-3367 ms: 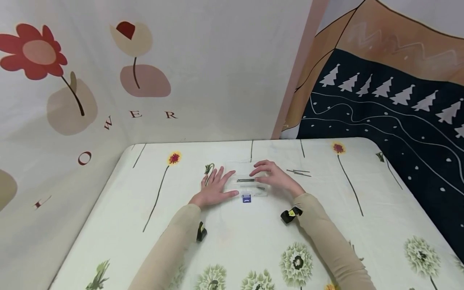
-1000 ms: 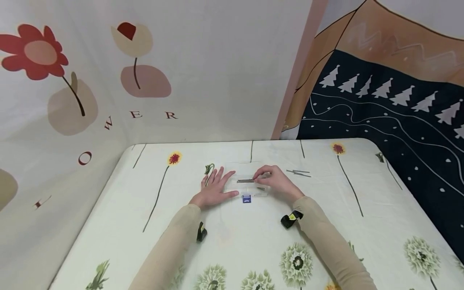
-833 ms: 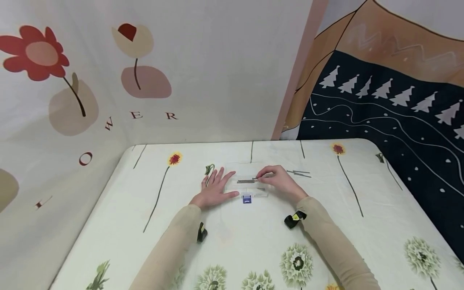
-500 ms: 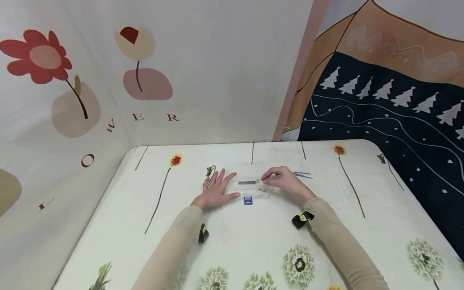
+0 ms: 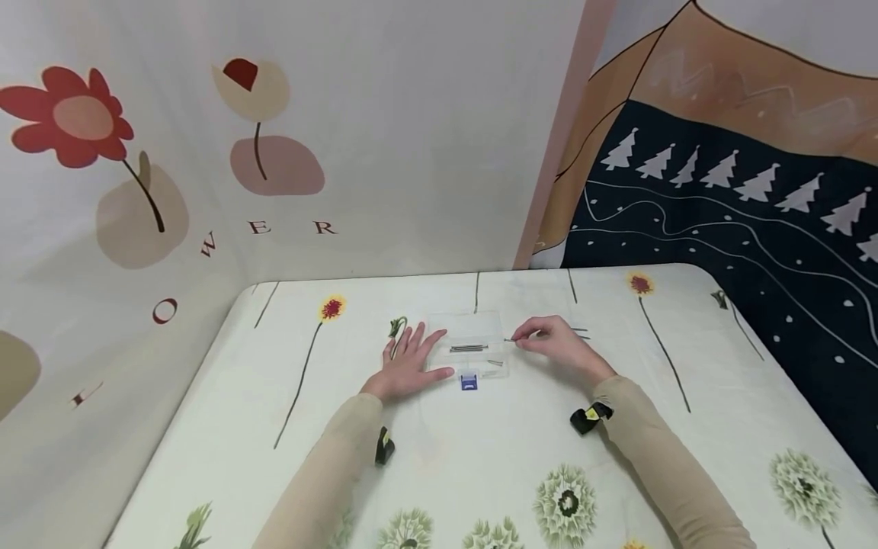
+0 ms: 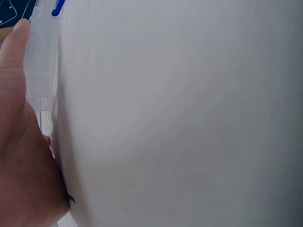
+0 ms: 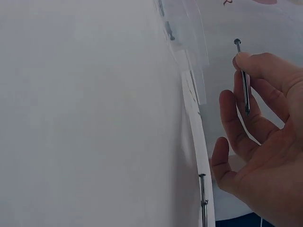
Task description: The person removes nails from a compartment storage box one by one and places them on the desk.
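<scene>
A transparent plastic box (image 5: 473, 324) with a blue latch (image 5: 469, 382) lies opened out on the table. Several long nails (image 5: 469, 348) lie side by side inside it, and smaller ones (image 5: 495, 363) sit nearer its front. My left hand (image 5: 408, 370) rests at the box's left side, fingers spread, index fingertip and thumb at its edge. Just right of the box, my right hand (image 5: 559, 345) pinches a nail (image 7: 245, 90) between thumb and index finger. In the right wrist view the nail's head pokes out past the fingertips and its point hangs toward the palm.
Loose nails (image 5: 579, 333) lie on the table behind the right hand, which partly hides them; they also appear at the bottom of the right wrist view. A flower-patterned cloth (image 5: 466, 457) covers the table. A printed curtain (image 5: 411, 152) hangs along the back edge.
My right hand reached into the box, took hold of a nail and drew it out to the right, past the box's edge. The left hand keeps its place.
</scene>
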Motion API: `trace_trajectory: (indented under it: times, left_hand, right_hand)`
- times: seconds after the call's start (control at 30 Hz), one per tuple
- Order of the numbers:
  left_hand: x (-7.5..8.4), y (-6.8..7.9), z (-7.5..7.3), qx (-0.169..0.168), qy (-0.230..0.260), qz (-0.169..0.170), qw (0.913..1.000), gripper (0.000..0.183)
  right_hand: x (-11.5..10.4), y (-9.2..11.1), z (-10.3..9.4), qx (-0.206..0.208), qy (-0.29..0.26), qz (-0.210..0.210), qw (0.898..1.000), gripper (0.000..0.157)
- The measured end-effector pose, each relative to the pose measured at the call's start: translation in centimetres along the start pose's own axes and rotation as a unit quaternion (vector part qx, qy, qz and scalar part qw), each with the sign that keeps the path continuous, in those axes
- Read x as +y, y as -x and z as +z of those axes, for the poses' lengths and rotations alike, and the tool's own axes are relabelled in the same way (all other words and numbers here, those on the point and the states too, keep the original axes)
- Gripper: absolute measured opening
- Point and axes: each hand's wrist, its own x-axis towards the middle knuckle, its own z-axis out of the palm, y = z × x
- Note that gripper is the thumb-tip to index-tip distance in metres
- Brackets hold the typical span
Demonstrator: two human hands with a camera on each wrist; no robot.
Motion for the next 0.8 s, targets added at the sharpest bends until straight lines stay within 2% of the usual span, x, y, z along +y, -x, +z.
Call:
trace_trajectory:
  times: [0.3,0.5,0.8]
  left_hand:
    - [-0.2,-0.2,0.1,0.002,-0.009,0.0,1.0,0.082]
    - [-0.3,-0.3,0.2,0.001,-0.013,0.003,0.9999,0.082]
    - [-0.5,-0.3,0.1,-0.005,-0.011,0.001,0.9999,0.083]
  right_hand:
    - [0.6,0.7,-1.7,0.005,0.006,0.012,1.0,0.013]
    - [0.9,1.4,-3.2,0.026,0.005,0.014,1.0,0.013]
    - [0.4,2.3,-4.6,0.043,0.025,0.019,0.999,0.016]
